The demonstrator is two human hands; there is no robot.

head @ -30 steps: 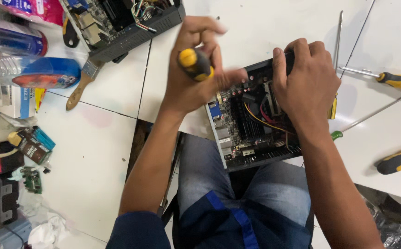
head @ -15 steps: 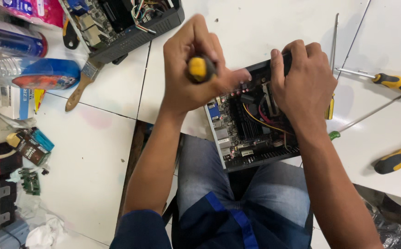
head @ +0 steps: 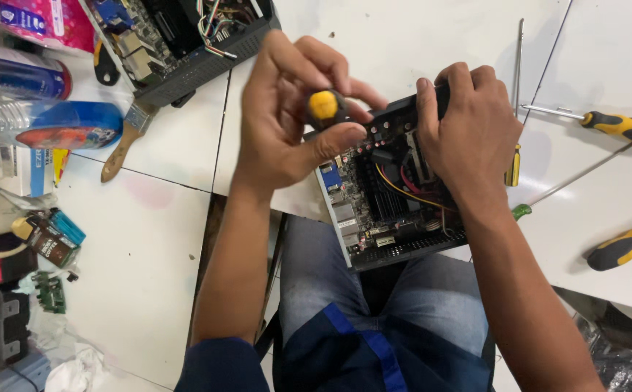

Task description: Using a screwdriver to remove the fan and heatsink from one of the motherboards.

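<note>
A small open computer case (head: 396, 210) with a circuit board, black heatsink and red and yellow wires rests at the white table's front edge, partly over my lap. My left hand (head: 287, 116) grips a screwdriver (head: 325, 106) with a yellow and black handle, held upright over the case's left side; its tip is hidden by my fingers. My right hand (head: 468, 134) clasps the case's far right corner and covers that part of the board.
Three more yellow-handled screwdrivers lie at the right: one (head: 625, 128), another (head: 625, 247) and a thin one (head: 516, 101). A second open case (head: 178, 36) sits at the back. A brush (head: 123, 141), bottles (head: 47, 123) and clutter (head: 33, 254) fill the left side.
My left hand has turned the screwdriver upright, so its yellow end cap now faces the camera. The right hand still holds the case.
</note>
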